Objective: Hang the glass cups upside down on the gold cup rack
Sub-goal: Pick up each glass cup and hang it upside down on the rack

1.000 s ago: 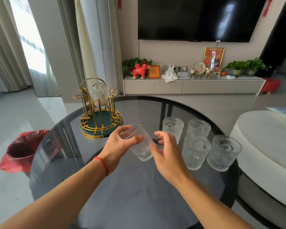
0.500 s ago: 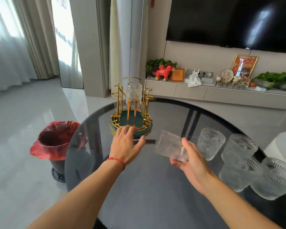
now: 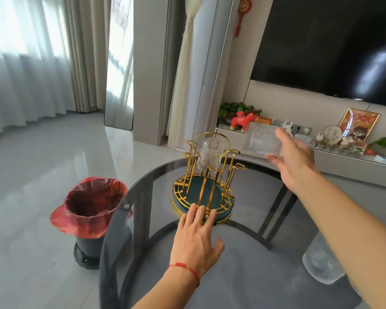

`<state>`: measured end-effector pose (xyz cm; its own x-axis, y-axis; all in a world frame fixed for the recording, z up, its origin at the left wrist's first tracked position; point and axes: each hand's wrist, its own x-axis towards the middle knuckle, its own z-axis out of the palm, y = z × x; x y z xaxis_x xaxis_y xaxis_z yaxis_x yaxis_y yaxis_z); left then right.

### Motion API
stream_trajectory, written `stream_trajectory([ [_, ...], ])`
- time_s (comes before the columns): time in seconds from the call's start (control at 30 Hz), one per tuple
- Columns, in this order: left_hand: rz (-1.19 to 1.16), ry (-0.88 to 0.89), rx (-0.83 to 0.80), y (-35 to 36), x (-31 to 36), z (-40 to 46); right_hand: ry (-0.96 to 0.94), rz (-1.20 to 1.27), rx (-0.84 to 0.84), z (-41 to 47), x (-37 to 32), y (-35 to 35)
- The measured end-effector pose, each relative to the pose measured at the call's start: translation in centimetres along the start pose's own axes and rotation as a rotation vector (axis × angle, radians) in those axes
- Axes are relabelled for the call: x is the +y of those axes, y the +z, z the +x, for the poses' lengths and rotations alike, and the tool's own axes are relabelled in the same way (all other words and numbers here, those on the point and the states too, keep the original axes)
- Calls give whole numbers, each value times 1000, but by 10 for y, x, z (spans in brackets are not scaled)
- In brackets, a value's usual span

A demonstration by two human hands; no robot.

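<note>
Ribbed clear glass cup (image 3: 262, 139) held sideways above the gold wire cup rack (image 3: 206, 181).
Right hand (image 3: 295, 161) grips it; left hand (image 3: 197, 237), fingers spread and empty, touches the rack's rim.

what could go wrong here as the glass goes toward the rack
The right hand holds the ribbed clear glass cup in the air, tilted on its side, by a few fingers; it might slip and break on the round dark glass table.

Lowering it, the cup may knock the glass already hanging on the gold wire cup rack.

The left hand only touches the rack's base with its fingertips, so a snagged prong could tip it.
</note>
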<state>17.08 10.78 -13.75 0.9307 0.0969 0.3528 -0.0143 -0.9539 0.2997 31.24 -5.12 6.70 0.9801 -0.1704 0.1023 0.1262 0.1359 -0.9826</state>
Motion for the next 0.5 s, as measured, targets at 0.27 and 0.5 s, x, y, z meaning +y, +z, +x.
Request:
stream_trajectory([
  [0.27, 26, 11, -23, -3, 2, 0, -96, -176, -186, 21, -19, 113],
  [0.5, 13, 14, -3, -6, 4, -1, -325, -589, -232, 10, -4, 155],
])
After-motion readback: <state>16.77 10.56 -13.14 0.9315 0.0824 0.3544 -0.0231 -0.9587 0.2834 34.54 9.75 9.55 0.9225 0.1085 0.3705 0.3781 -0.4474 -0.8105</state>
